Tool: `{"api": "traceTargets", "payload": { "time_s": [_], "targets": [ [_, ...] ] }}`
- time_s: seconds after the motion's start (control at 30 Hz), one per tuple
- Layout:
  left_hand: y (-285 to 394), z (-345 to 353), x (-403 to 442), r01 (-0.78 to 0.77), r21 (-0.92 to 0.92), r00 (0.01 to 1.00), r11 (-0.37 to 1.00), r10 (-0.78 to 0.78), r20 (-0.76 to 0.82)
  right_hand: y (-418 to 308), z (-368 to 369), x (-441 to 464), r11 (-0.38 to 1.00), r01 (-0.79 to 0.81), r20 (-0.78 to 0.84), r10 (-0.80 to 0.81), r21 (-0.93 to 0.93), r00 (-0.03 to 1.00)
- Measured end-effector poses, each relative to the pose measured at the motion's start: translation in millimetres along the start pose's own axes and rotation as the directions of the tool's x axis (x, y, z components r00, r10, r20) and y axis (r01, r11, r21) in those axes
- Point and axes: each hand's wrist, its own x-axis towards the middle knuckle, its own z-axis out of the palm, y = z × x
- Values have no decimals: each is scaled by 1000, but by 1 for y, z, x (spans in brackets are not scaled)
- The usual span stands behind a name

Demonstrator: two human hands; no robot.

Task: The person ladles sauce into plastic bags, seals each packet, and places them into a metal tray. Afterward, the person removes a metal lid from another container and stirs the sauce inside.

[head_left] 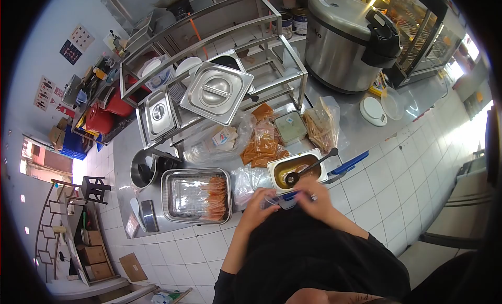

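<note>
My left hand (256,210) is at the table's front edge, fingers closed on what looks like a small clear plastic bag (270,201). Close by, my right hand (315,199) is curled and smeared by motion, so its grip does not show. Just beyond my hands stands a steel pan (271,170) of brown sauce, a black ladle (328,154) resting in it. Flat clear bags (246,181) lie left of the pan. Further left, a steel tray with a mesh basket (166,199) holds a row of filled orange-brown packets (215,198).
Behind the pan lie sealed brown sauce packets (260,145) and a lidded container (291,127). A steel rack (300,76) carries lidded pans (217,92). A large cooker (340,47) and a white scale (373,110) stand right. A steel bowl (137,168) and phone (149,215) sit left.
</note>
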Motion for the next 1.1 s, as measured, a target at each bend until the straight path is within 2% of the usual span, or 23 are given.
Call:
{"api": "traceTargets", "payload": {
  "time_s": [0.03,0.07,0.1,0.13,0.17,0.2,0.23,0.27,0.3,0.33,0.37,0.4,0.43,0.47,0.5,0.57,0.6,0.67,0.7,0.77,0.83,1.0,1.1],
  "targets": [
    [-11,3,-1,60,14,993,998,-58,-106,8,-11,-1,993,-47,-277,15,-109,961],
    [-27,11,-1,-17,-188,967,982,-32,-254,22,-14,-5,963,-270,-557,236,23,796],
    [-44,19,2,-20,-195,967,981,-31,-254,49,-22,-7,937,-340,-641,310,81,702],
    [-59,25,6,46,-590,935,806,-243,-258,77,-28,-7,907,-395,-713,375,149,593],
    [-66,28,11,64,-874,887,481,-429,-171,95,-28,-9,910,-389,-715,368,145,594],
    [-65,26,18,179,-888,884,424,-466,-45,111,-27,-12,880,-474,-642,368,7,673],
    [-62,26,31,176,-888,885,424,-463,-46,99,-27,-3,833,-536,-558,381,-140,737],
    [-58,28,45,178,-872,883,455,-466,-63,90,-24,9,894,-350,-425,211,-281,880],
    [-54,27,56,184,-854,879,487,-470,-78,74,-20,21,957,-276,-378,224,-88,898],
    [-47,22,64,207,-845,879,494,-474,-61,55,-22,33,891,-450,-202,431,-55,879],
    [-43,20,68,209,-844,881,494,-470,-57,43,-25,40,793,-607,-18,607,-57,794],
    [-38,18,71,214,-850,878,482,-477,-49,47,-27,40,793,-607,-24,607,-57,794],
    [-33,16,74,221,-855,874,469,-484,-40,54,-27,37,936,-328,105,341,-125,934],
    [-27,14,75,226,-854,874,469,-484,-35,58,-29,35,989,-13,247,50,-149,968],
    [-18,10,77,238,-830,884,505,-467,-31,57,-32,35,989,-18,243,54,-150,969],
    [-13,3,84,252,-804,892,538,-452,-23,53,-43,41,919,385,400,-323,-82,858],
    [-12,-2,89,262,-759,916,597,-401,0,53,-50,44,901,427,471,-345,-76,812],
    [2,-10,102,239,-646,951,725,-309,6,58,-62,44,856,495,511,-362,-148,780],
    [6,-13,106,236,-640,952,731,-305,4,61,-68,43,800,561,552,-374,-214,745],
    [11,-18,113,293,-554,946,779,-318,54,73,-80,28,809,549,565,-356,-213,744],
    [12,-19,117,296,-528,948,796,-311,62,76,-88,13,888,428,603,-251,-168,757],
    [19,-19,123,365,-472,928,803,-356,111,77,-83,2,878,433,500,-286,-205,817],
    [21,-15,128,326,-449,944,832,-313,105,71,-66,16,884,427,397,-328,-190,857]
  ]
}}
